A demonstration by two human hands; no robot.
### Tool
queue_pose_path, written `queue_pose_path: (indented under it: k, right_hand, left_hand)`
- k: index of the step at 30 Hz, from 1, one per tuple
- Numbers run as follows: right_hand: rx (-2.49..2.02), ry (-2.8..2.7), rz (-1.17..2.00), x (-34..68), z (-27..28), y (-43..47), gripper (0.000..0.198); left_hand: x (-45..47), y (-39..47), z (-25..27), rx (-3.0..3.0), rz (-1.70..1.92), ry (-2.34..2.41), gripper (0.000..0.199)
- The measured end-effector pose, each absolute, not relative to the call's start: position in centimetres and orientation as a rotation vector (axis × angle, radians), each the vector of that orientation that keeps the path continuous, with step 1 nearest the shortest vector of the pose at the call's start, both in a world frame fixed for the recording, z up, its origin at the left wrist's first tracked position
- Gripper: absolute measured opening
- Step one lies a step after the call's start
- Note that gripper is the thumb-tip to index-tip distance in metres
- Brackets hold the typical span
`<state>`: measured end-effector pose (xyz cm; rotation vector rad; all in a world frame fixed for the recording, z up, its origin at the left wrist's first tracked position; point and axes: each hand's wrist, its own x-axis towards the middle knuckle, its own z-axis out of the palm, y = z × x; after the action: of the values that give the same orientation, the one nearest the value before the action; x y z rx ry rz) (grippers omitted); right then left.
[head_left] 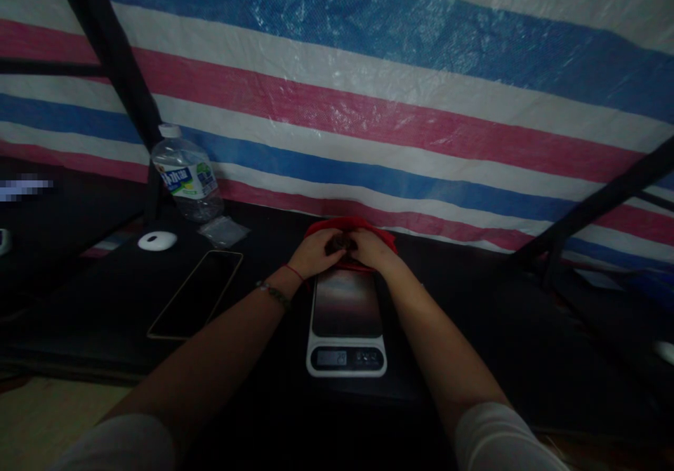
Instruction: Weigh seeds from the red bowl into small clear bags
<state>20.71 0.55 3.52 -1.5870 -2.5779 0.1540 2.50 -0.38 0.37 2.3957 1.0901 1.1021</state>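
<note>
A dark brown clump [343,243] sat between the hands at the far end of a kitchen scale [347,309], framed by a red bag [347,222] that spread behind and to both sides. The left hand [314,252] and the right hand [373,249] were close together, curved in on the clump from either side; the fingertips were partly hidden, so how firmly they pressed could not be told. Nor was it clear whether the bag's whole weight lay on the scale. Handling the clump well seemed to call for a light, even touch from both sides, with the bag's edges spread so that no crumbs strayed, and with no wrist leaning on the plate, since that would upset a reading. The clump looked roundish, with no clear long axis; the bag ran widest from left to right, while the scale's length ran away from the person, its display facing them. A phone [197,294] lay aslant on the dark counter [474,288] to the left, with a white rounded device [157,241], a clear packet [224,232] and an upright plastic bottle [187,180] beyond, before a striped sheet [368,120].
</note>
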Motion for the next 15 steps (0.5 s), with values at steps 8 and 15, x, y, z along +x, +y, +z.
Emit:
queue_pose_path:
  k: [8,15]
  right_hand:
    - [-1.622,-2.586,0.138,20.25,3.62,0.54,0.024]
    - [-1.596,-2.610,0.075,20.18,3.52,0.66,0.023]
  left_hand:
    - [2.52,-0.51,0.65,2.362,1.127,1.132,0.037]
    - [2.42,-0.35,0.53,2.336,1.167,1.215,0.036]
